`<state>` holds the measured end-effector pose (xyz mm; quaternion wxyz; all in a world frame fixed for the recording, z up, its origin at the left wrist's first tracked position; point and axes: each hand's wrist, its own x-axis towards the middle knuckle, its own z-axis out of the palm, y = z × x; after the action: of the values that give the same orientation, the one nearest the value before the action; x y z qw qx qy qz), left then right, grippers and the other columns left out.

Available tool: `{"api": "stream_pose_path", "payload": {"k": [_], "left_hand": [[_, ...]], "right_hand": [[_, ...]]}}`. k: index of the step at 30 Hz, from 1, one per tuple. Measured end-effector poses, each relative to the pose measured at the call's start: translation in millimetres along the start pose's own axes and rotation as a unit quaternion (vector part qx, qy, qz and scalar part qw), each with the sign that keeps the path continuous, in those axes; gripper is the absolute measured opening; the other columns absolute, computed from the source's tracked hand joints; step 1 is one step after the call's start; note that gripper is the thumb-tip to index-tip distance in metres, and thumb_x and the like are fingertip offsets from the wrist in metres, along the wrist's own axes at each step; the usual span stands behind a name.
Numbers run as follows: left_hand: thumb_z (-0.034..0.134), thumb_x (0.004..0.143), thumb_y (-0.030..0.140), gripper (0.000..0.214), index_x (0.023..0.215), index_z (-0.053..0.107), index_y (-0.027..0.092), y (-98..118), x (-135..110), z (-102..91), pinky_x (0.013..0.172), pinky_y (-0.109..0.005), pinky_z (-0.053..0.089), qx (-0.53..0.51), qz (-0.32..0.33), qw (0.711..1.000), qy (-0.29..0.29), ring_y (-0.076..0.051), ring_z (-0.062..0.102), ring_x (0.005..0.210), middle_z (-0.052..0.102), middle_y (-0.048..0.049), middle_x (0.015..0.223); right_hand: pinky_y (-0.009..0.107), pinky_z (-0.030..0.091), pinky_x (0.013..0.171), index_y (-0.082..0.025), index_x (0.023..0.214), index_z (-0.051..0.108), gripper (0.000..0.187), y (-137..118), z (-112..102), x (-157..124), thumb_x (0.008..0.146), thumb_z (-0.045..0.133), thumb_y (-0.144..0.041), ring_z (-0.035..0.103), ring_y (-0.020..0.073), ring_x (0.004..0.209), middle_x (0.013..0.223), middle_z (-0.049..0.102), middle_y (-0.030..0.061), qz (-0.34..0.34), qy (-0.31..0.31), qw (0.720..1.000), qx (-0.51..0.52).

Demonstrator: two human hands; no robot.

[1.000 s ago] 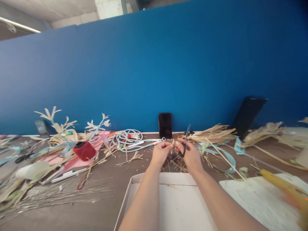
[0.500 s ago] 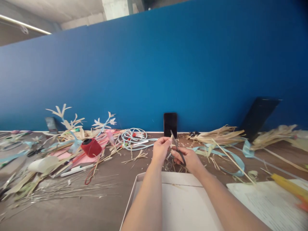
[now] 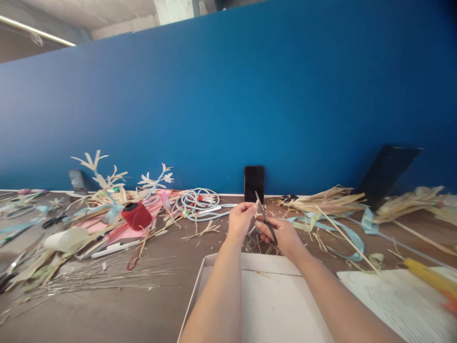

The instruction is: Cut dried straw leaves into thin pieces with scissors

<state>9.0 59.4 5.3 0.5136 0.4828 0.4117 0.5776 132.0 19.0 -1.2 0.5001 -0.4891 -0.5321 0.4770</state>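
We see the left hand with its grip pinched on a thin straw sliver, probably dried leaf, too small to be sure. Right hand has its grip clenched on the scissors, blades tilted up-left, tip at the sliver. Both are held above the worktop, just past the far rim of the white tray. Phone leans on the blue partition behind; red spool well left.

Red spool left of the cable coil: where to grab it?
Probably take the red spool across its cylindrical body, from above. It lies tilted, core hole facing up and left, and pale strips crowd its base, so the upper sides look freest.
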Motion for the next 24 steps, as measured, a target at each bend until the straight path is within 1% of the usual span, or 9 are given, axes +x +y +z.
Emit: {"api": "stream_pose_path", "payload": {"k": [10, 17, 20, 24], "left_hand": [[0.065, 0.065, 0.035, 0.023, 0.074, 0.065, 0.013, 4.6, -2.0, 1.1, 0.051, -0.019, 0.032, -0.002, -0.013, 1.000, 0.000, -0.006, 0.040, 0.051, 0.055, 0.0011, 0.060], [0.064, 0.066, 0.034, 0.023, 0.073, 0.064, 0.013, 4.9, -2.9, 3.0, 0.051, -0.019, 0.032, -0.002, -0.021, 1.000, 0.002, -0.005, 0.039, 0.049, 0.052, 0.0028, 0.057], [0.064, 0.066, 0.035, 0.024, 0.074, 0.064, 0.013, 2.4, -1.8, 2.0, 0.052, -0.020, 0.033, -0.002, -0.020, 1.000, 0.003, -0.006, 0.039, 0.050, 0.052, 0.0026, 0.058], [0.064, 0.066, 0.036, 0.025, 0.076, 0.065, 0.013, 1.2, -1.1, 0.4, 0.054, -0.020, 0.034, 0.003, -0.012, 1.000, 0.003, -0.006, 0.041, 0.052, 0.055, 0.0017, 0.061]], "right_hand": [[0.023, 0.042, 0.045, -0.015, 0.100, 0.070, 0.046, -5.1, 0.6, -1.3, 0.061, 0.073, -0.039, 0.051, 0.0114, 0.044, 0.048, 0.058, -0.0026, 0.017, 0.004, 1.000, -0.017], [0.022, 0.040, 0.043, -0.016, 0.098, 0.070, 0.044, -2.1, 0.3, -0.1, 0.064, 0.070, -0.044, 0.050, 0.0111, 0.042, 0.044, 0.055, -0.0034, 0.015, 0.005, 0.999, -0.046], [0.022, 0.038, 0.041, -0.018, 0.095, 0.071, 0.043, -3.7, 1.0, -0.8, 0.063, 0.070, -0.046, 0.048, 0.0105, 0.040, 0.043, 0.054, -0.0041, 0.021, 0.024, 0.999, -0.038], [0.023, 0.039, 0.042, -0.017, 0.096, 0.069, 0.047, -5.7, -0.2, -0.1, 0.062, 0.070, -0.048, 0.050, 0.0117, 0.042, 0.047, 0.057, -0.0025, 0.026, 0.078, 0.996, -0.015]]}}
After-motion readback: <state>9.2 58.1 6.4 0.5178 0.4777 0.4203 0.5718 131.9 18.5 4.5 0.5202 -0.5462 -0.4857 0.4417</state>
